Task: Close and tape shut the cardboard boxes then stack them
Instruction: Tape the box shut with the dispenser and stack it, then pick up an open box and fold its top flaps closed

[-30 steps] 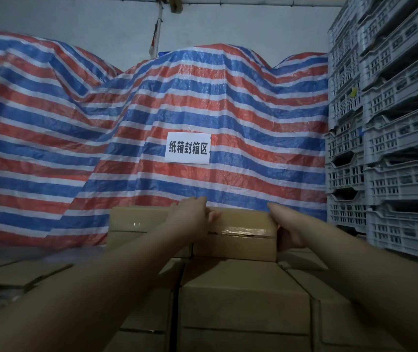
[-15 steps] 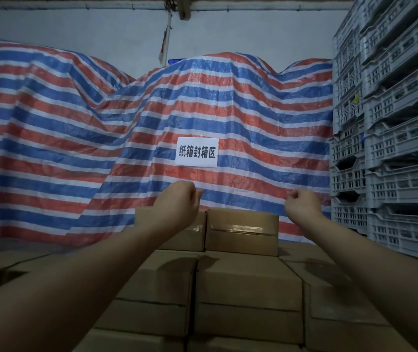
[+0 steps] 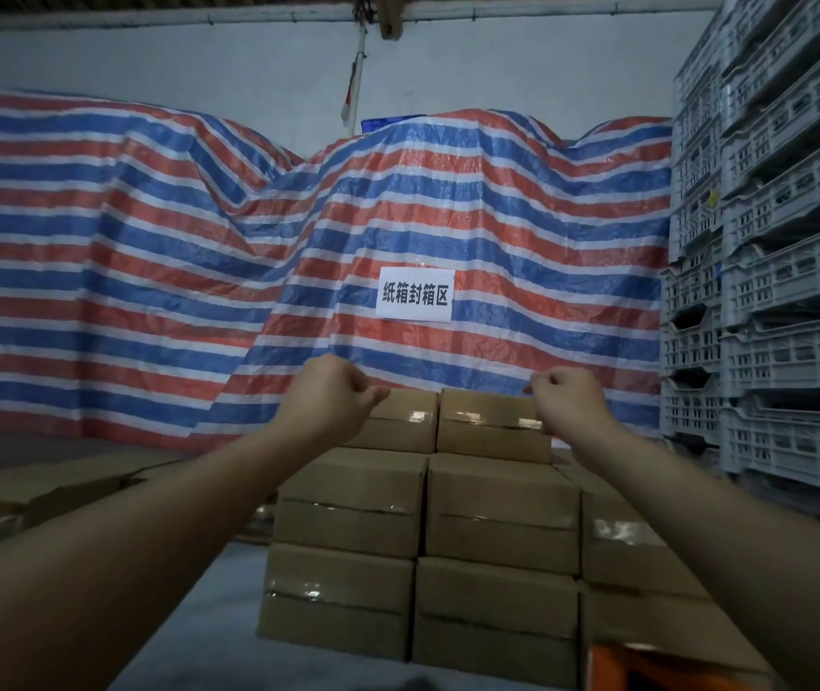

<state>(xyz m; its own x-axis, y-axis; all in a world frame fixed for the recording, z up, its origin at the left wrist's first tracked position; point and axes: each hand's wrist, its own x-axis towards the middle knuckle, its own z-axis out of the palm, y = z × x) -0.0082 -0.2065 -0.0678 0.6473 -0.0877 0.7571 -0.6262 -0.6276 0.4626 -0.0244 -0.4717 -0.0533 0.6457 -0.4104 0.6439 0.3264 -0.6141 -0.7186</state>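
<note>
A stack of taped brown cardboard boxes stands in front of me, three layers high and two wide. The top right box (image 3: 490,431) and top left box (image 3: 405,426) sit side by side, each with shiny tape across it. My left hand (image 3: 328,391) hovers in front of the top left box, fingers loosely curled and holding nothing. My right hand (image 3: 570,399) hangs in the air by the top right box's right end, fingers loosely curled and empty. Neither hand touches a box.
A lower stack of boxes (image 3: 632,551) adjoins on the right. Grey plastic crates (image 3: 772,291) tower along the right side. A red, white and blue striped tarp (image 3: 148,266) with a white sign (image 3: 414,294) covers the back. Cardboard (image 3: 49,486) lies on the left. Something orange (image 3: 617,665) shows at bottom right.
Both hands have let go of the top right box and pulled back from it, fingers curling. My view has drawn back, showing more of the stack.
</note>
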